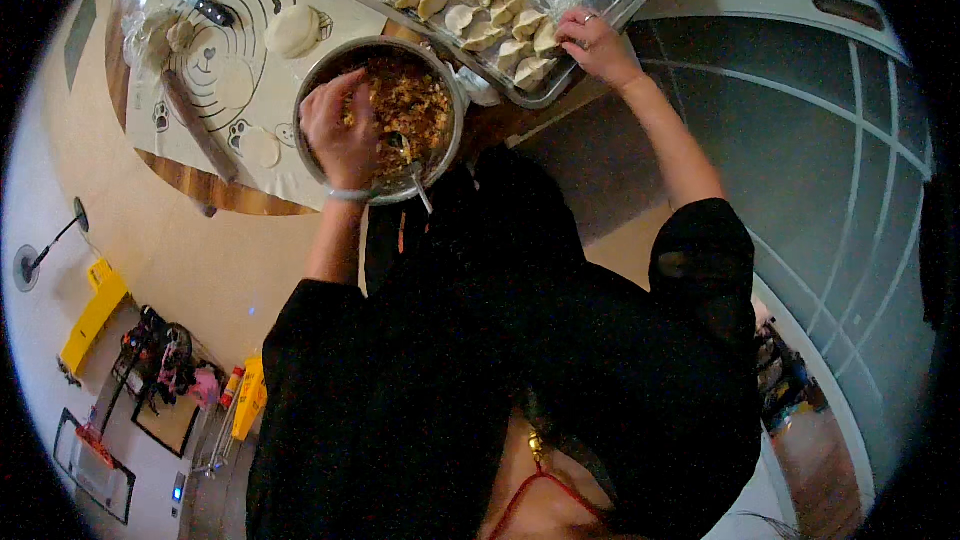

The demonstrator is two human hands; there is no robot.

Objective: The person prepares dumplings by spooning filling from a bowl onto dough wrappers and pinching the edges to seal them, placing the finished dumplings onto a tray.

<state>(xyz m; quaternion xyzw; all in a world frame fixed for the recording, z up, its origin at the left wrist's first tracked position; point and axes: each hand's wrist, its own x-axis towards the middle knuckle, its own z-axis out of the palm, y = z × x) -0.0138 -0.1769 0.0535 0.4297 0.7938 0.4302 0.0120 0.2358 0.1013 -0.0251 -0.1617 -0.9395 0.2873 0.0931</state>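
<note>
At the right part of the metal tray (536,99), my right hand (600,49) has its fingertips on a dumpling (547,37) at the end of the rows. More folded dumplings (461,17) lie in the floured tray. My left hand (343,127) is over the left side of a steel bowl (457,109) of minced filling (412,101); its fingers are blurred, and whether they hold anything is hidden. A metal spoon (420,186) stands in the filling with its handle against the near rim.
Left of the bowl, a printed mat (154,139) on the round wooden table (187,182) bears a lump of dough (292,31), a dough wrapper (261,147), a rolling pin (196,126), a black-handled knife or cleaver (215,13) and a plastic bag (142,34). A glass-panelled door (765,112) is at the right.
</note>
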